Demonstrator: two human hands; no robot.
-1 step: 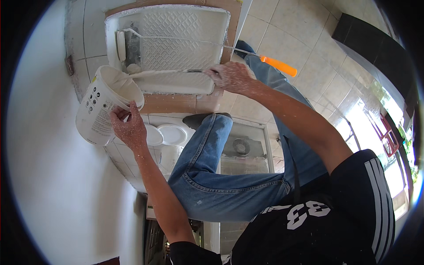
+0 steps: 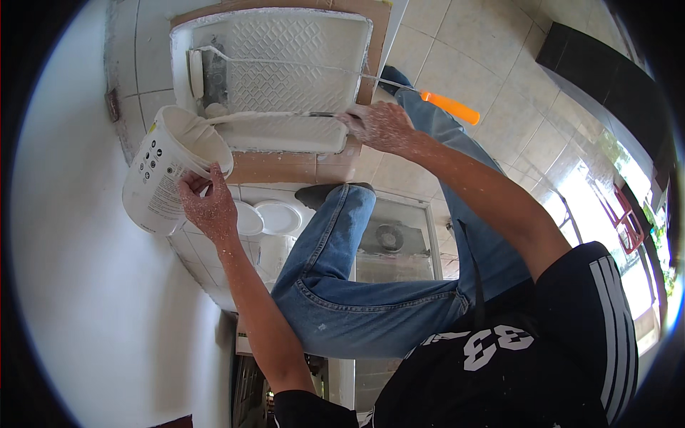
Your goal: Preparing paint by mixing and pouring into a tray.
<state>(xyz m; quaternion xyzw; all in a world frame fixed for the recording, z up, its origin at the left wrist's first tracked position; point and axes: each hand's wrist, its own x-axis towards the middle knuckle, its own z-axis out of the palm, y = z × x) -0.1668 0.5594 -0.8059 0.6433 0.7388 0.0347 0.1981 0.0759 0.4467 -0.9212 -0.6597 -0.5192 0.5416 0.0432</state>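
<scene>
My left hand (image 2: 209, 207) pinches the rim of a white plastic bucket (image 2: 153, 185), which is tilted with its mouth toward the paint tray. Thick white paint (image 2: 203, 139) shows inside. In my right hand (image 2: 385, 128), closed and spattered with white, is a long thin paint-coated stick (image 2: 271, 115). Its far end reaches into the bucket's mouth; what that end looks like is hidden. The stick passes over the near part of the white-coated paint tray (image 2: 292, 71). A paint roller (image 2: 196, 73) with an orange handle (image 2: 449, 107) lies across this tray.
Cardboard (image 2: 271, 169) lies under the tray on the tiled floor (image 2: 457, 43). White round lids (image 2: 278, 217) sit near my shoe (image 2: 314, 194). A white wall (image 2: 71, 250) rises at the left. A dark curved piece (image 2: 599, 71) stands far right, and a framed glass panel (image 2: 396, 242) is beside my legs.
My right hand has shifted slightly to the right, drawing the stick a little with it. The bucket and my left hand look unmoved.
</scene>
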